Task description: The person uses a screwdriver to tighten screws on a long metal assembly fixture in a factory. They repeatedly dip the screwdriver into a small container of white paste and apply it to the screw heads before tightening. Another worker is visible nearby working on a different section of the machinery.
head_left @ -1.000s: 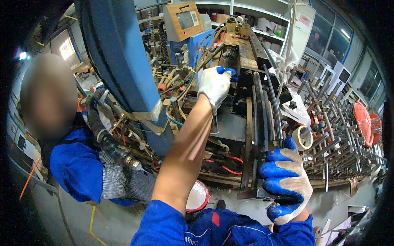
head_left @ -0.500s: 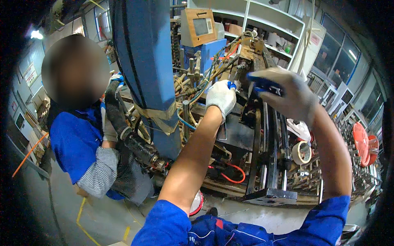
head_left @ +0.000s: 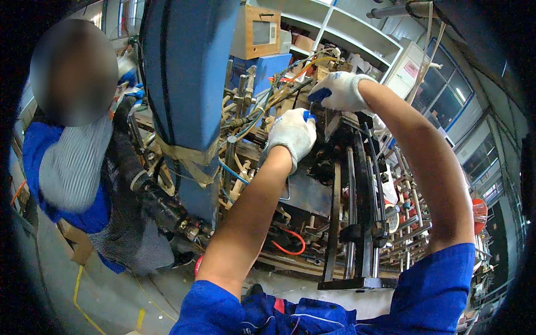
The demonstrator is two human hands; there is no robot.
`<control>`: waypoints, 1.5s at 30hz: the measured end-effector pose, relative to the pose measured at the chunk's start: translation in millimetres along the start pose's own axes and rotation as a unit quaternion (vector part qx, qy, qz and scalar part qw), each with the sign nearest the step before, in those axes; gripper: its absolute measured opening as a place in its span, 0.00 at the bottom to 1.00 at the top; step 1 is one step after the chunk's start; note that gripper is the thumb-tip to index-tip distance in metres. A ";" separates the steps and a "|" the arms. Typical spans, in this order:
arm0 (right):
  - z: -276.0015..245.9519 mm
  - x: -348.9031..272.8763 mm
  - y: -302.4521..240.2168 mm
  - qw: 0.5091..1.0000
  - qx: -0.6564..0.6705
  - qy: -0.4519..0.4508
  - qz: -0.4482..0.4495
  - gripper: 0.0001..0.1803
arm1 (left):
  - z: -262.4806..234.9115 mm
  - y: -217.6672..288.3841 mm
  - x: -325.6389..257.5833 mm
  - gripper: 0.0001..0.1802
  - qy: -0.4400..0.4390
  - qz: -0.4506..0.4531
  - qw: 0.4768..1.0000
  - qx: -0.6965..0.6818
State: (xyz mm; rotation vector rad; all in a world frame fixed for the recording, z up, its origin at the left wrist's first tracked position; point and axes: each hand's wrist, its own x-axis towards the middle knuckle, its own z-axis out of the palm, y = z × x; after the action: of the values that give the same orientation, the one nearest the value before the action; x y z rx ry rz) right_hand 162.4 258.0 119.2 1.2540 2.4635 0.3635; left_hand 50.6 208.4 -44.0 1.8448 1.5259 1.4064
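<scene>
Left hand: gloved, fingers curling shut on a small blue part at the machine's top.
Right hand: gloved, fingers closing over the black frame just beside it; grip contents cannot be told.
Step in hand: apparently seating or adjusting the part.
Next move: likely calling for steady bracing, clear of the hoses.
Nearby: a co-worker's sleeve, working well apart at left.

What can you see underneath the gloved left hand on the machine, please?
Under the left hand sit a dark metal plate and a red hose loop lower down. What its fingers grip is covered by the glove.
</scene>
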 end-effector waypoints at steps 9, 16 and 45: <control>-1.2 19.7 -21.8 0.993 -0.074 -0.092 -0.018 0.19 | 1.9 -10.1 -3.3 0.14 -0.019 0.021 0.996 -0.085; 11.3 19.3 -9.6 0.995 -0.079 -0.050 -0.045 0.18 | -5.1 0.5 -20.5 0.25 -0.042 -0.174 0.968 -0.176; 26.9 53.3 -8.0 0.989 -0.117 -0.043 -0.078 0.22 | 11.8 -20.3 -10.4 0.14 0.036 -0.118 0.908 -0.400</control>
State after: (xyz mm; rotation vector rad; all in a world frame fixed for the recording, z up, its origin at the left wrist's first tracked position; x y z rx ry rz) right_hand 138.9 298.7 81.5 0.9548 2.3470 0.5260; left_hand 50.8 209.8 -69.6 1.0772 0.9206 1.6477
